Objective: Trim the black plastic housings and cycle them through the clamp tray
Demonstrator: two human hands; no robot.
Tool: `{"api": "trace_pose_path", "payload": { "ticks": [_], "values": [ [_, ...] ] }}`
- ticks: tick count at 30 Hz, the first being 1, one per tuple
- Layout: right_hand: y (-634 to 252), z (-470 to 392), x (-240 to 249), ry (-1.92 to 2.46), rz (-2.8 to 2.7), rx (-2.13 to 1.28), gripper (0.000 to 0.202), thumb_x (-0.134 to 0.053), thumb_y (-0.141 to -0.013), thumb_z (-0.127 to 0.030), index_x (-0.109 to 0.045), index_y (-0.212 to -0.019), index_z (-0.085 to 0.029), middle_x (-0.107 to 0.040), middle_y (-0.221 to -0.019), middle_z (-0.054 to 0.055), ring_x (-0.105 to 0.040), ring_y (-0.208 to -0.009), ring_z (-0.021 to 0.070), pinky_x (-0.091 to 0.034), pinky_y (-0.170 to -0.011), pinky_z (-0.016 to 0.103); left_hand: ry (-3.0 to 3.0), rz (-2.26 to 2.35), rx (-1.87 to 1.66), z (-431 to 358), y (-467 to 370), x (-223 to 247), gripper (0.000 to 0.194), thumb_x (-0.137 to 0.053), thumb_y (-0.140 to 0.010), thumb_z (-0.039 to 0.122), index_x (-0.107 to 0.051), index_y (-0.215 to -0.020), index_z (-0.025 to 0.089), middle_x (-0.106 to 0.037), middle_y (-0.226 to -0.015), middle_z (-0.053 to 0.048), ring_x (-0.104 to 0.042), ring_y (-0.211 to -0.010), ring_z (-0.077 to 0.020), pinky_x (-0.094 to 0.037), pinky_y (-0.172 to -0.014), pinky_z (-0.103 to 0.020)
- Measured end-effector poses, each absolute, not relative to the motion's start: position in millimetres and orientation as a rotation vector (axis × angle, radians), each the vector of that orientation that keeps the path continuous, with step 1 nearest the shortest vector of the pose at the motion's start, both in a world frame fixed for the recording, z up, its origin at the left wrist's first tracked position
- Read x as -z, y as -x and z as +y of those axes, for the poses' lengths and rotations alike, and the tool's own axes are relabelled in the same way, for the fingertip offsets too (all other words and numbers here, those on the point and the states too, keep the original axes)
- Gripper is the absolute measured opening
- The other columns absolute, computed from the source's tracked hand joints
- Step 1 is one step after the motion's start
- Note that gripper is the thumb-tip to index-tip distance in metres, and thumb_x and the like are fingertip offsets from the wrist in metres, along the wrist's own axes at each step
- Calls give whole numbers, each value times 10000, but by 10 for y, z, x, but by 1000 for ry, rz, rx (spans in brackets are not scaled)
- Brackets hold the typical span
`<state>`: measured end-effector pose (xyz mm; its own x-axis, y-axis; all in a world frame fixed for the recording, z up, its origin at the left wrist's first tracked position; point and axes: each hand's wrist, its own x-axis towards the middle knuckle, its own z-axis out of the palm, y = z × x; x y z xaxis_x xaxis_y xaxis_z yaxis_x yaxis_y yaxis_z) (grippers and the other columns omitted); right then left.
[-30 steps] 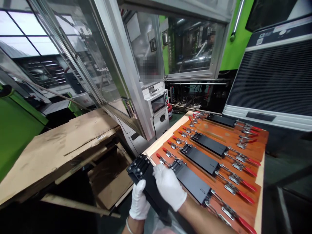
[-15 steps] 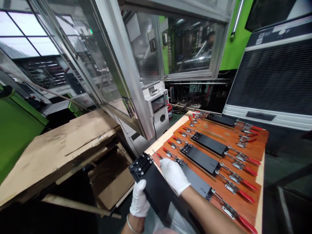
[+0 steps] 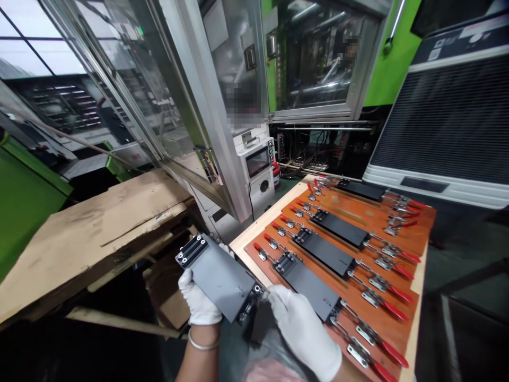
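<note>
My left hand (image 3: 196,300), in a white glove, grips the left edge of a dark grey rectangular panel (image 3: 225,273) with black end fittings and metal bushings. The panel is tilted, its flat face up. My right hand (image 3: 300,329), also gloved, has its fingers pinched together at the panel's lower right corner, beside a bushing. What lies between those fingertips is hidden. Just right of the hands, a similar grey panel (image 3: 308,284) lies on an orange fixture board (image 3: 274,276), between toggle clamps with red handles (image 3: 389,353).
Several more clamped panels (image 3: 340,228) line the board on a wooden table (image 3: 248,239). Cardboard (image 3: 131,207) covers a bench on the left. A metal-framed machine door (image 3: 222,132) and a white control cabinet (image 3: 258,170) stand ahead. A plastic bag (image 3: 274,361) is below my hands.
The held panel has moved left and turned, so its grey face now catches light. My right hand went from the panel's far end, where a thin rod showed, to its near corner.
</note>
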<state>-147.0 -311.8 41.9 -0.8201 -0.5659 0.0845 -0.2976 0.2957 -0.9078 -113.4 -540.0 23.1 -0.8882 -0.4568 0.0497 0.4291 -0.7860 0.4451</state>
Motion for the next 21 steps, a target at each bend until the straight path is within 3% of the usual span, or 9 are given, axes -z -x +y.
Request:
{"api": "trace_pose_path", "payload": {
  "ticks": [5,11,21],
  "values": [
    [1448,-3120,-422,823,2384,1445,334,-347,-963,-244,-656,-840,-211,-703,-755,58,-674,-728,191,-478,-696,259,-4,-613,2587,-5228,1178,-411,625,-597,-750,502,-621,-1314,235,-717,-1228,-85,-597,-1224,-349,-363,-1127,-510],
    [1460,-3068,-459,843,2373,1427,343,-331,-966,-241,-639,-820,-202,-684,-743,49,-639,-686,185,-444,-666,269,15,-591,2614,-5162,1189,-462,692,-622,-716,524,-588,-1344,235,-649,-1339,-103,-547,-1280,-364,-322,-1148,-540],
    [1465,-3044,-438,857,2369,1443,328,-336,-956,-246,-608,-779,-200,-654,-707,39,-615,-660,171,-438,-654,258,71,-596,2613,-5277,1193,-349,612,-592,-763,514,-620,-1305,230,-683,-1289,-94,-594,-1233,-337,-327,-1149,-530]
  ]
}}
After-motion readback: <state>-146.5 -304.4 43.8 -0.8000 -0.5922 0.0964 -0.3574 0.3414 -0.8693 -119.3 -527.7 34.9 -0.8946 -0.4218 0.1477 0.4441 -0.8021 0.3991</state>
